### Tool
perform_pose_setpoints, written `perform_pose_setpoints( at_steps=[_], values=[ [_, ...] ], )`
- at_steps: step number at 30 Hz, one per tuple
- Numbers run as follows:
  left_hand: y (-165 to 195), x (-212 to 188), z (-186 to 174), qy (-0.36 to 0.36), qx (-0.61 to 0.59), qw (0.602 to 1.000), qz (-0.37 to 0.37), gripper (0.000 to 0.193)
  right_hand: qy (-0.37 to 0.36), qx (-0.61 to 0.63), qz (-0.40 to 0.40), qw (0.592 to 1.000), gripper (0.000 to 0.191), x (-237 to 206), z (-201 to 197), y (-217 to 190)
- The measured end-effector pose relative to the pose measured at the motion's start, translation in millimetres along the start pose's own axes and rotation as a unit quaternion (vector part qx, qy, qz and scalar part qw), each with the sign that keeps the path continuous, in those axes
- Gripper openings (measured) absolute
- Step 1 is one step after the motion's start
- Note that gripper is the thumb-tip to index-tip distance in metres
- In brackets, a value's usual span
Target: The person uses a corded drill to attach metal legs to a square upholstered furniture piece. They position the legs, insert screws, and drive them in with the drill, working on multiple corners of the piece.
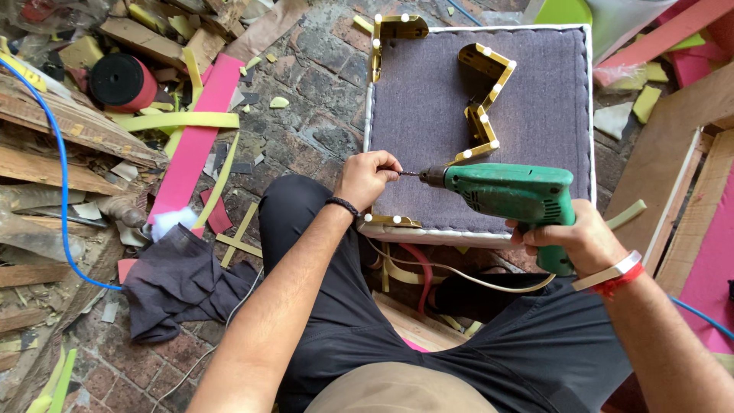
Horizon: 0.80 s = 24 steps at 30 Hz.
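Head view looks straight down on a person seated over a brick floor (306, 99), both forearms stretched forward across dark trousers. Their right hand (573, 237) is wrapped around the handle of a green electric drill (508, 191), fingers curled shut on it in a firm grip, wrist bent slightly inward and banded with a white and red strap. That drill lies level, its body pointing left, with the bit (409, 173) sticking out toward the other hand. Their left hand (367, 177) is raised from a forearm running up from the lower left, a dark bracelet at the wrist; its thumb and fingertips are pinched closed around the tip of the bit, though whether a small screw sits between them is too small to tell. Both hands meet just above the near left corner of a grey padded cushion panel (535, 99) edged in white piping, which lies flat on the floor in front of the knees. Gold metal corner brackets (482, 103) with pale round studs lie on the fabric, one at the far left corner and one at the near edge under the left hand. A pale cord (459, 271) loops from below the drill across the lap. Pink strips (195, 145), wood offcuts and a dark cloth (180, 279) lie to the left.
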<state>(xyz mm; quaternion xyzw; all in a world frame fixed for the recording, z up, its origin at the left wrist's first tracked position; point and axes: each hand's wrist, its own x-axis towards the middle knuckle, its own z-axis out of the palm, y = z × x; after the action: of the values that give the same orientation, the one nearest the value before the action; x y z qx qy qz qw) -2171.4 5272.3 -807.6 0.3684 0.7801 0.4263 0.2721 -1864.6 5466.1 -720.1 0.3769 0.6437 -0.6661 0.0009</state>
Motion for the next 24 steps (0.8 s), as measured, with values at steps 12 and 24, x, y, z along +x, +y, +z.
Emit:
perform_pose_setpoints(
  at_steps=[12,24],
  values=[
    [-14,-15,4,-0.048,-0.010,0.999,-0.006,0.011,-0.007,-0.296,0.089,0.951,0.025,13,7,-89],
    [-29,-24,4,-0.140,0.149,0.959,0.198,0.026,-0.112,-0.576,0.164,0.793,0.031,72,47,-147]
  ],
)
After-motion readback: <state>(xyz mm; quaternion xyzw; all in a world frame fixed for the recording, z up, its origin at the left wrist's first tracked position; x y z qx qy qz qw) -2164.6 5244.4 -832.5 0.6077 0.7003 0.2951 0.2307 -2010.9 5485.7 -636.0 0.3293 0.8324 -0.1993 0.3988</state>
